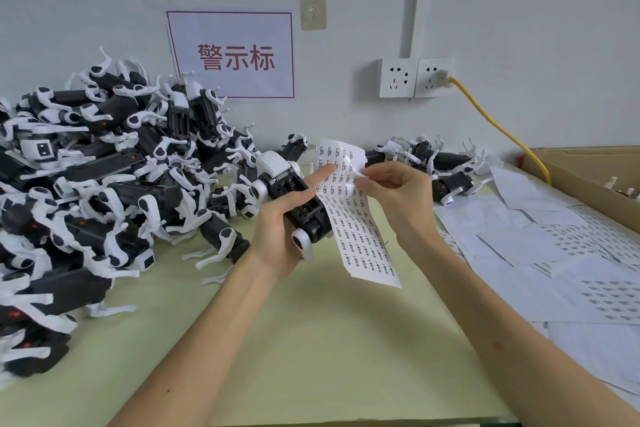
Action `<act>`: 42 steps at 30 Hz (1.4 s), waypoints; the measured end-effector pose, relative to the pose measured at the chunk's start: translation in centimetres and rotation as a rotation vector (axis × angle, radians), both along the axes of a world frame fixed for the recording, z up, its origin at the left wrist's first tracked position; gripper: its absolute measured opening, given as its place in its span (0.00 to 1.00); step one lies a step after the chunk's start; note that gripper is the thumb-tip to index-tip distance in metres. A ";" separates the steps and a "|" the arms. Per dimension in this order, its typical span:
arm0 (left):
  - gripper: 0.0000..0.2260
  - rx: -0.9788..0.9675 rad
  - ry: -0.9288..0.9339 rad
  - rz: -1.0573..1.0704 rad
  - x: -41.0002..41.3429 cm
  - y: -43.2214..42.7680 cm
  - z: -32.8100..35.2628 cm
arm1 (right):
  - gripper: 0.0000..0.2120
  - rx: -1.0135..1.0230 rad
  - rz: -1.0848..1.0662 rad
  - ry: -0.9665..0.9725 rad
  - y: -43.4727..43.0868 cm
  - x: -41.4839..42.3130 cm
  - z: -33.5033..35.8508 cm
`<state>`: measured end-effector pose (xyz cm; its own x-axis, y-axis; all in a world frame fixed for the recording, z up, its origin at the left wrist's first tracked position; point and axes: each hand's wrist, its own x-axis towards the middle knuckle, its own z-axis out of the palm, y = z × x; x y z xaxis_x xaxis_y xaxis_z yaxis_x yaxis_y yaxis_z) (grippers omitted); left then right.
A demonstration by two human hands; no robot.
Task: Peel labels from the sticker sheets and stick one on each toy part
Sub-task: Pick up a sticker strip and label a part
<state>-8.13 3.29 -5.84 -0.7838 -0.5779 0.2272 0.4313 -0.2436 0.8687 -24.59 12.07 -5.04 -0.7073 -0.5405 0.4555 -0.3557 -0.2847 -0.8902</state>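
My left hand (pixel 287 215) grips a black and white toy dog part (pixel 294 194) above the green table, its open battery bay facing up. Its index finger stretches out and pins the top of a white sticker sheet (pixel 360 236) against the toy. The sheet hangs down to the right, printed with rows of small black labels. My right hand (pixel 391 191) pinches the sheet's right edge near the top with thumb and fingertips, where a label corner seems lifted.
A big heap of black and white toy dogs (pixel 97 184) fills the left of the table. A few more toys (pixel 436 163) lie at the back right. Loose sticker sheets (pixel 554 253) cover the right side, beside a cardboard box (pixel 595 177). A yellow cable (pixel 502 128) runs from the wall socket.
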 end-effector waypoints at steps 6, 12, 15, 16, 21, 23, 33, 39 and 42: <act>0.23 -0.003 -0.021 0.022 0.0 0.3 0.3 | 0.10 -0.003 -0.014 0.041 0.0 -0.3 -0.1; 0.22 -0.047 -0.067 0.002 0.1 0.2 0.2 | 0.06 0.124 0.145 0.048 0.0 -1.0 -0.1; 0.22 -0.051 -0.066 -0.009 0.0 0.0 0.0 | 0.06 0.191 0.165 0.060 0.0 -1.1 0.0; 0.22 -0.051 -0.070 -0.004 0.0 0.0 0.0 | 0.06 0.203 0.162 0.071 0.0 -1.0 0.0; 0.21 -0.027 -0.083 0.048 0.0 0.2 0.2 | 0.08 0.196 0.135 0.130 0.1 -0.7 0.1; 0.22 0.002 -0.072 0.041 0.0 0.2 0.3 | 0.07 0.164 0.121 0.128 0.1 -0.6 0.1; 0.26 0.047 -0.042 0.008 -0.1 0.2 0.4 | 0.17 0.020 -0.101 0.211 -0.1 0.3 -0.4; 0.26 0.048 -0.040 -0.025 -0.1 -0.1 0.3 | 0.08 0.095 -0.054 0.276 -0.1 0.2 -0.4; 0.26 0.037 -0.032 -0.052 0.0 -0.2 0.2 | 0.07 0.134 0.004 0.213 0.1 -0.1 -0.1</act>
